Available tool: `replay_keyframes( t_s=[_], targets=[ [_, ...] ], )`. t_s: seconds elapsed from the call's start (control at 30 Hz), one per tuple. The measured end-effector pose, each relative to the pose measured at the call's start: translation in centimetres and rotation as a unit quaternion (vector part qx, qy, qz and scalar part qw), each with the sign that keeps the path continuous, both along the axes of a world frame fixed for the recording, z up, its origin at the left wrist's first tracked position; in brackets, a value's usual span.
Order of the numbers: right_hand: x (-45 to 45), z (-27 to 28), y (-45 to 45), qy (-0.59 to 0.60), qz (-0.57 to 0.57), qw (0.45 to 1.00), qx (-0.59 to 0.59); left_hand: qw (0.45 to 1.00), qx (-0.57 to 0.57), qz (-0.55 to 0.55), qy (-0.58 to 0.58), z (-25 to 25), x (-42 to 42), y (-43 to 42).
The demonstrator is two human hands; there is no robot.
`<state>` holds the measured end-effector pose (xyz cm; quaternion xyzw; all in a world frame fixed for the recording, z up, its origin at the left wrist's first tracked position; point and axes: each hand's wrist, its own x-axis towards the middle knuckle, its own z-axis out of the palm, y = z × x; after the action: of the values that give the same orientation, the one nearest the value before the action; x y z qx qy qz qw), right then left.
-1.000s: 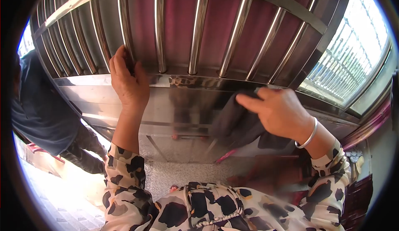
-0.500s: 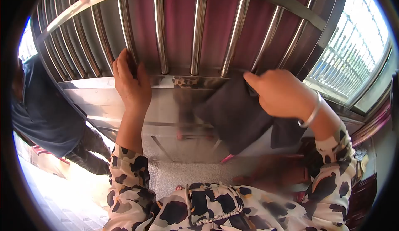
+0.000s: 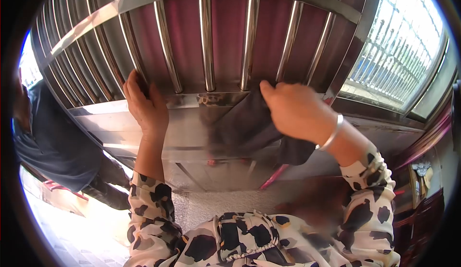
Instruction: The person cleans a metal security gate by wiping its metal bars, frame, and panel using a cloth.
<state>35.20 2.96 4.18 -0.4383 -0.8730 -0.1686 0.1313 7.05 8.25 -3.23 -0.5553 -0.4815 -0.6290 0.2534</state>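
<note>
My left hand (image 3: 146, 109) is at the foot of a metal bar (image 3: 128, 38), its fingers curled round the bar just above the shiny metal ledge (image 3: 180, 100). In my right hand (image 3: 300, 111), which has a silver bangle at the wrist, a dark cloth (image 3: 247, 125) is pinched. The cloth hangs against the ledge and the smooth metal panel below it, with one end drooping under the hand. My right fingertips are near the base of the bars on the right.
A person in dark clothes (image 3: 57, 132) stands at the left. Behind the bars hangs a dark pink curtain (image 3: 228, 41). A window with a fence outside (image 3: 398, 50) is at the right. Speckled floor (image 3: 201, 204) and dark red furniture (image 3: 312, 197) lie below.
My right hand has moved left and up along the ledge with the cloth. My left hand stays low on the bars. The view has shifted, and the bars appear further left.
</note>
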Motion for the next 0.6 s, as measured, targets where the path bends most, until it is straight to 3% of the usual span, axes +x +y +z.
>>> replay_keyframes(
  t_s=[0.03,0.2,0.3,0.33,0.37,0.4,0.43,0.47,0.53,0.6],
  targets=[
    [-0.4,-0.3,0.1,-0.082,-0.04,0.996,-0.02,1.0,0.005,0.01,0.007,0.0,0.0,0.1],
    [1.9,0.4,-0.9,-0.064,-0.015,0.997,-0.035,1.0,0.0,-0.011,0.01,0.0,-0.2,-0.2],
    [4.2,0.8,-2.8,-0.064,-0.078,0.979,-0.177,1.0,0.01,0.009,0.015,-0.1,-0.2,0.1],
    [4.8,0.5,-2.7,-0.066,-0.075,0.979,-0.176,0.999,0.016,0.022,0.022,-0.1,0.0,0.1],
    [5.4,-0.2,-2.3,0.073,0.003,0.994,-0.085,0.999,0.016,0.024,0.022,-0.2,0.1,0.0],
    [5.5,-0.4,-2.2,0.212,0.08,0.974,0.008,1.0,0.001,0.02,0.004,-0.2,0.2,-0.1],
    [5.4,-0.2,-2.3,0.305,0.035,0.951,-0.042,1.0,-0.013,0.016,-0.013,-0.1,0.2,-0.1],
    [4.7,-0.4,-2.0,0.308,0.035,0.95,-0.041,1.0,-0.012,0.015,-0.01,-0.3,0.1,0.0],
    [2.9,-1.2,-0.6,0.375,0.135,0.906,0.145,1.0,-0.011,0.017,-0.019,-0.4,0.0,0.1],
    [0.4,-2.0,0.7,0.343,0.133,0.901,0.228,1.0,0.0,0.007,-0.015,-0.3,0.0,0.0]
  ],
)
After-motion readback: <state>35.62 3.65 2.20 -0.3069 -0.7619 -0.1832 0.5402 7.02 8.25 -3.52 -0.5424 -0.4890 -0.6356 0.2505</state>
